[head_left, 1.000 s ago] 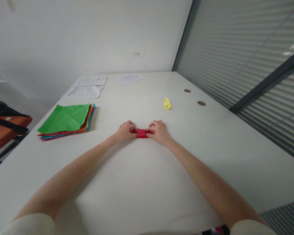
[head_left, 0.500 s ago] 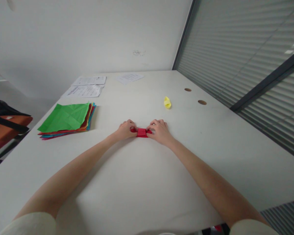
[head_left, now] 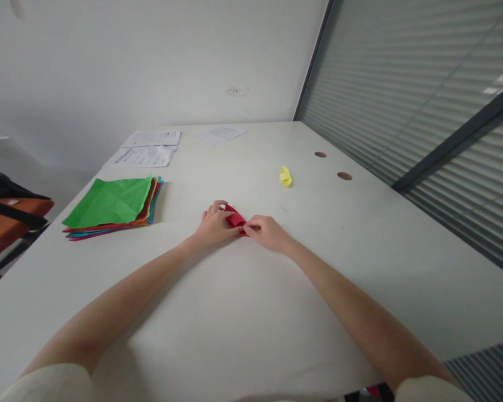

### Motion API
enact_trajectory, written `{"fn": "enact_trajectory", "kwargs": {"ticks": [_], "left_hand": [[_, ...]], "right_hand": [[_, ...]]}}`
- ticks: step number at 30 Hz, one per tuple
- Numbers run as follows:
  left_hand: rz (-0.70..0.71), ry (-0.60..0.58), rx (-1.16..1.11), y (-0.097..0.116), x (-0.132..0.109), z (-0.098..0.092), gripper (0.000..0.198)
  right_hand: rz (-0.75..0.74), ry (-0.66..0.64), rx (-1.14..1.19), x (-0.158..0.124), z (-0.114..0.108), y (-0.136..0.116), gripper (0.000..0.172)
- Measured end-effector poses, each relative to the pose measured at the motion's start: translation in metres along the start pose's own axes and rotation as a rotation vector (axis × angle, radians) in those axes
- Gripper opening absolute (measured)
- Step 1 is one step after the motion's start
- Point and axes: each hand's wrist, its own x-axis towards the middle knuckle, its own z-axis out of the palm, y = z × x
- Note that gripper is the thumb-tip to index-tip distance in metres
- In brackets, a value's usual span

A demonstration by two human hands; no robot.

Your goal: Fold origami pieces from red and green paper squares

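Observation:
A small folded red paper (head_left: 235,218) lies at a slant between my hands, over the middle of the white table. My left hand (head_left: 214,224) grips it from the left, its thumb along the near edge and its fingers curled at the far side. At the paper's right corner, my right hand (head_left: 268,231) pinches with thumb and forefinger. Parts of the red paper are covered by the fingers. Beyond my right hand sits a small folded yellow paper (head_left: 285,176), touched by neither hand.
On the left of the white table (head_left: 243,312) lies a stack of coloured paper with a green sheet (head_left: 109,202) on top. Printed sheets (head_left: 145,156) rest at the back left. Two round holes (head_left: 344,176) are near the right edge, beside window blinds. An orange chair (head_left: 14,226) stands left.
The red paper has turned from lying level to slanting down to the right. My left hand has moved further over it, and my right hand has shifted to its lower right corner.

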Motion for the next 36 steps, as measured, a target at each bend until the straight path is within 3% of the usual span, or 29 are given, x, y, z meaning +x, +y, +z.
{"fn": "enact_trajectory", "kwargs": {"ticks": [3,6,18,25,31,36], "left_hand": [[0.03,-0.037,-0.023,-0.001,0.0,0.003,0.039],[0.061,-0.049,-0.04,0.001,-0.002,0.005,0.036],[0.136,-0.103,-0.02,-0.001,0.0,0.005,0.036],[0.191,-0.134,0.026,-0.003,0.001,-0.001,0.039],[0.145,-0.08,0.007,-0.004,0.001,0.004,0.04],[0.161,-0.097,0.003,-0.005,0.002,0.009,0.032]], "right_hand": [[0.091,0.05,0.207,0.004,-0.001,0.005,0.015],[0.078,0.11,0.229,0.007,0.002,0.01,0.026],[-0.269,0.037,-0.127,0.004,-0.003,0.022,0.029],[-0.381,0.046,-0.201,0.006,-0.001,0.03,0.025],[-0.274,0.071,-0.033,0.006,0.0,0.023,0.046],[-0.024,0.043,0.102,0.011,0.007,0.017,0.068]]}}
